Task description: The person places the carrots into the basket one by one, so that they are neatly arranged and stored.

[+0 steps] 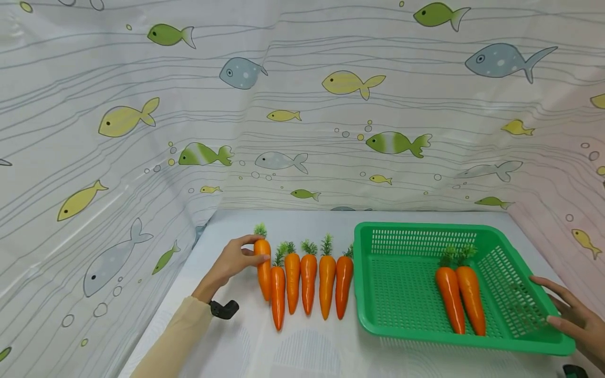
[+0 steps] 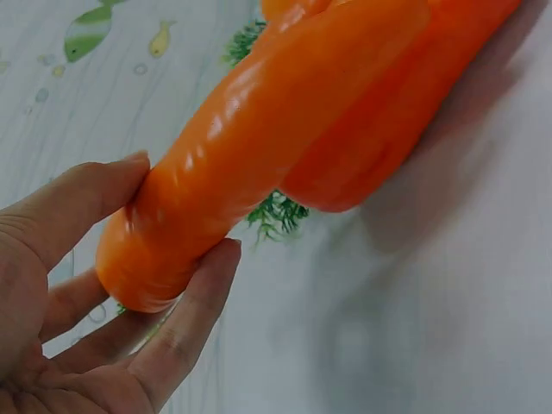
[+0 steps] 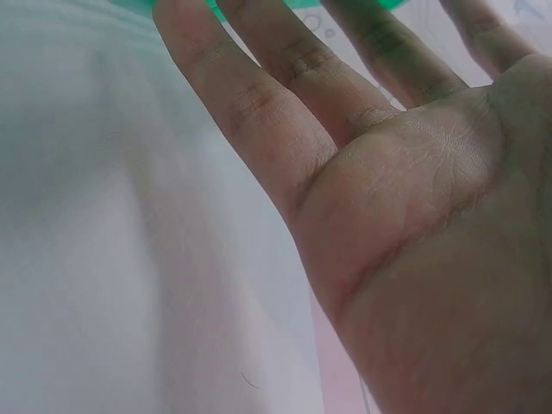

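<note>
My left hand (image 1: 238, 259) pinches an orange toy carrot (image 1: 262, 269) with a green tuft, thumb on one side and fingers on the other, near its thick leafy end. In the left wrist view this carrot (image 2: 216, 164) slants up and overlaps a neighbouring carrot (image 2: 345, 177). Several more carrots (image 1: 309, 283) lie in a row to its right, tufts to the back. My right hand (image 1: 574, 317) rests its extended fingers on the right rim of a green plastic basket (image 1: 397, 289); the right wrist view shows the fingers (image 3: 267, 121) nearly straight.
Two carrots (image 1: 460, 299) lie side by side in the right half of the basket. The white table (image 1: 227, 336) is bounded by a fish-patterned sheet (image 1: 302, 131) at the back and sides. The basket's left wall stands close beside the row's last carrot (image 1: 344, 286).
</note>
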The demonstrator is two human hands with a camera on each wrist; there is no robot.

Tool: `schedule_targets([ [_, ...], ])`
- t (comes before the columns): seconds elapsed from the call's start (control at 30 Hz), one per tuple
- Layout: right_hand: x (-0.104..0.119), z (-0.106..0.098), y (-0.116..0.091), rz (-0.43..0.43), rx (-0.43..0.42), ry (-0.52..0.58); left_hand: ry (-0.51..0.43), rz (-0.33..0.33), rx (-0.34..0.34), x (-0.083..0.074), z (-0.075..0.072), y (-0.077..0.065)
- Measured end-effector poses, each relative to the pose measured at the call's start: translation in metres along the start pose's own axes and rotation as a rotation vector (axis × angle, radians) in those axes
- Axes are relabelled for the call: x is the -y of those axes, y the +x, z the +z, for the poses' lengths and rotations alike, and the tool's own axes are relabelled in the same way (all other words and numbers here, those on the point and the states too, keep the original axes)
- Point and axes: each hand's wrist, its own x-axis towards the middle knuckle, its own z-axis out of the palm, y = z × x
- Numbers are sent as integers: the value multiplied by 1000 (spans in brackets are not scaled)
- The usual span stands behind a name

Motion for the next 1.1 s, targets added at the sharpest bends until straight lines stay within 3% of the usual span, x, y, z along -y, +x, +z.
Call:
schedule_targets([
  [0.33,3,5,0,32,-35,-128,-22,39,5,-21,7,0],
  [0.63,4,4,0,51,-22,-93,-35,78,29,-37,16,1],
  [0.87,6,2,1,-2,10,-47,-31,139,39,-49,25,4],
  [1.1,5,1,0,8,14,-47,-43,185,75,-60,35,9],
])
